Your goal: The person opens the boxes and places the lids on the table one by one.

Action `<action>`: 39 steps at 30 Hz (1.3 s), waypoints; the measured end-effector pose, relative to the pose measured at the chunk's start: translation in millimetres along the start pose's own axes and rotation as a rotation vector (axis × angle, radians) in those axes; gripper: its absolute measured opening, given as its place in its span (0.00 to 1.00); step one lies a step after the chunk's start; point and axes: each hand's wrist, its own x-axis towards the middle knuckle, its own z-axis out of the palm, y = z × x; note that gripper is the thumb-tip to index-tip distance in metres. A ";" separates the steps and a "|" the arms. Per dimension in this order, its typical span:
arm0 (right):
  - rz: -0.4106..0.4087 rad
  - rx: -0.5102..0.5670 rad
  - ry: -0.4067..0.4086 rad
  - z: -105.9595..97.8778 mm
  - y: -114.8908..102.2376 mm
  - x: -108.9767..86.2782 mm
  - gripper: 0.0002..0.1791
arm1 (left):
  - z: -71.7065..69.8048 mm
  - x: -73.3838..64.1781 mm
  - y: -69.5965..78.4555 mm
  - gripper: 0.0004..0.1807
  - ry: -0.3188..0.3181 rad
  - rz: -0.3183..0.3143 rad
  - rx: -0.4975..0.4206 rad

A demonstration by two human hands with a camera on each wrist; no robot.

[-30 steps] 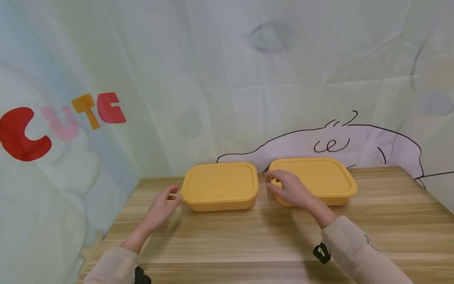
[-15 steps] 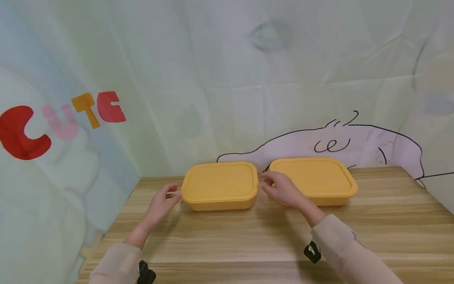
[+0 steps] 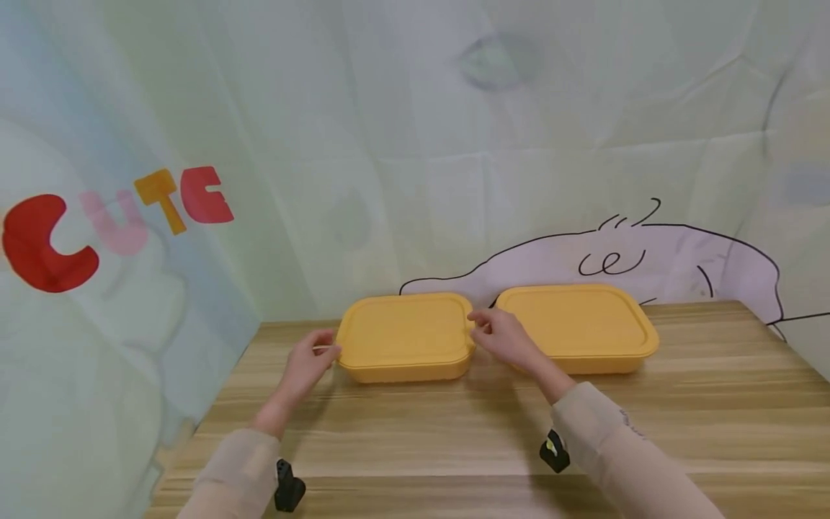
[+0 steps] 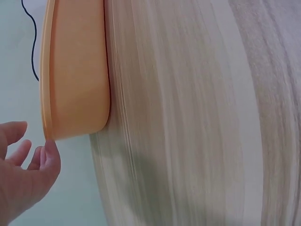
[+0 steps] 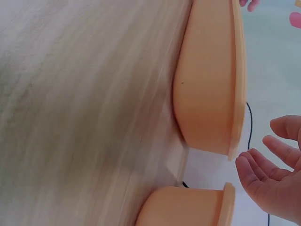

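Observation:
Two yellow rectangular boxes with rounded corners and lids stand side by side at the back of the table. My left hand (image 3: 310, 364) is at the left end of the left box (image 3: 405, 331); in the left wrist view its thumb tip meets the rim of the lid (image 4: 47, 84), with the other fingers loosely bent. At that box's opposite end, my right hand (image 3: 504, 339) has its fingertips right at the lid's edge, fingers relaxed. Its forearm passes in front of the right box (image 3: 580, 321). In the right wrist view, that hand's fingers (image 5: 256, 181) are spread beside the rim.
A wood-grain table (image 3: 402, 447) carries both boxes, with a narrow gap between them. Behind it hangs a printed cloth (image 3: 402, 144) with colourful letters and a cartoon outline. Small black devices (image 3: 289, 486) sit at both wrists.
My right hand has moved left, from over the right box to the left box's right edge. My left hand has come slightly closer to the left edge. The boxes look unmoved.

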 end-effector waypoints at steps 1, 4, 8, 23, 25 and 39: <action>0.005 0.005 -0.001 1.5 1.0 0.4 0.16 | 1.2 0.6 -0.3 0.19 0.002 -0.008 -0.012; 0.006 -0.005 0.005 6.0 4.5 1.1 0.16 | 4.0 1.9 -0.4 0.19 0.006 -0.037 -0.050; 0.026 0.006 0.027 11.0 6.0 3.1 0.19 | 6.4 4.2 -1.0 0.20 0.012 -0.070 -0.095; 0.329 0.319 0.097 26.0 6.9 23.7 0.26 | 12.6 12.5 -4.0 0.20 0.051 -0.143 -0.184; 0.325 0.313 0.108 28.5 8.2 25.6 0.26 | 13.8 13.9 -4.8 0.20 0.056 -0.149 -0.185; 0.329 0.301 0.154 37.6 5.9 28.4 0.25 | 20.9 25.5 -8.4 0.22 0.083 -0.234 -0.209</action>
